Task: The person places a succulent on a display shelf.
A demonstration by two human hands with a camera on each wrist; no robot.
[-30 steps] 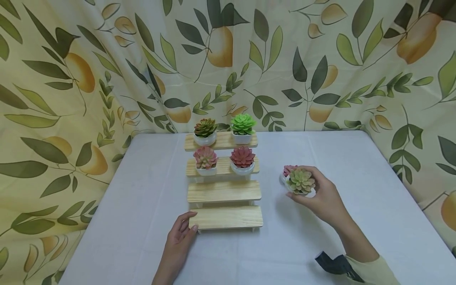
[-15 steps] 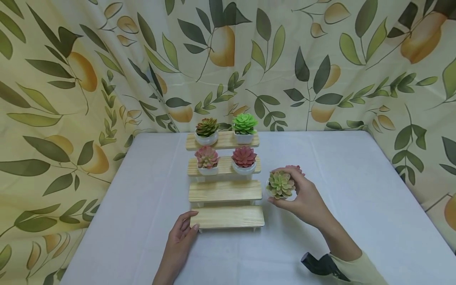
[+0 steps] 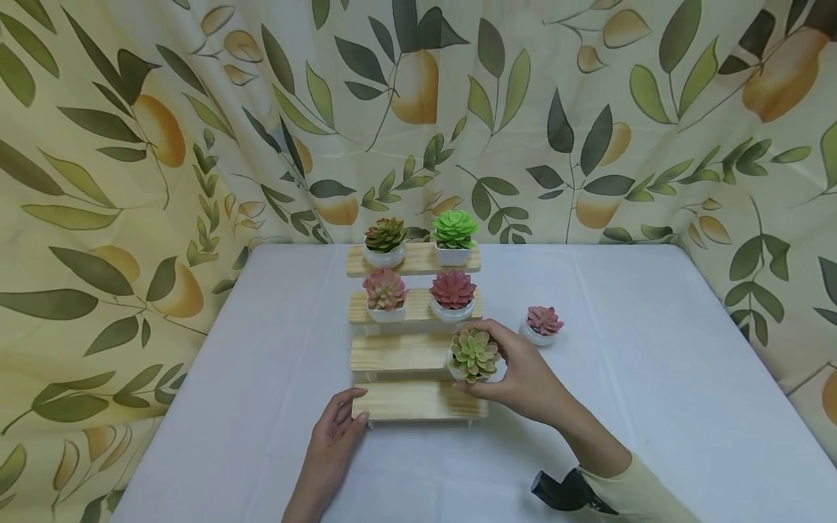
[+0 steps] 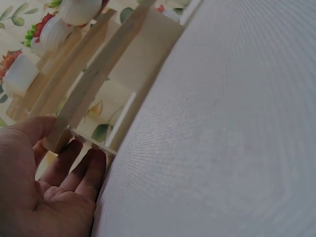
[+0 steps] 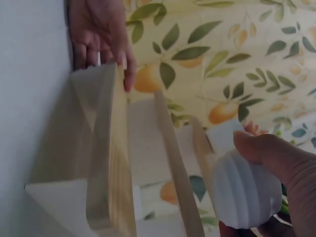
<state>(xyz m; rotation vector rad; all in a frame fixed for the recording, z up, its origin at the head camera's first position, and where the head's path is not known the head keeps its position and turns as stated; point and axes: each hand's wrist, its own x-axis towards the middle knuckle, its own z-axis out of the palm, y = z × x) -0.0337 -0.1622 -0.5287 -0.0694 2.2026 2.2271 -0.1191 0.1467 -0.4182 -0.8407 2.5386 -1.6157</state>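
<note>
My right hand holds a pale green potted succulent over the right end of the third shelf down on a stepped wooden plant stand. In the right wrist view its ribbed white pot sits between thumb and fingers, beside the shelf edges. My left hand grips the left end of the lowest shelf. The left wrist view shows the thumb over the board and the other fingers below it, by a white support.
Two potted succulents, one dark green and one bright green, stand on the top shelf. A pink one and a red one occupy the second. Another pink potted succulent is on the white tablecloth. A patterned curtain hangs behind.
My right hand has carried the pale green succulent leftward from beside the pink one to the stand, leaving the pink one uncovered. The left hand keeps its hold on the stand.
</note>
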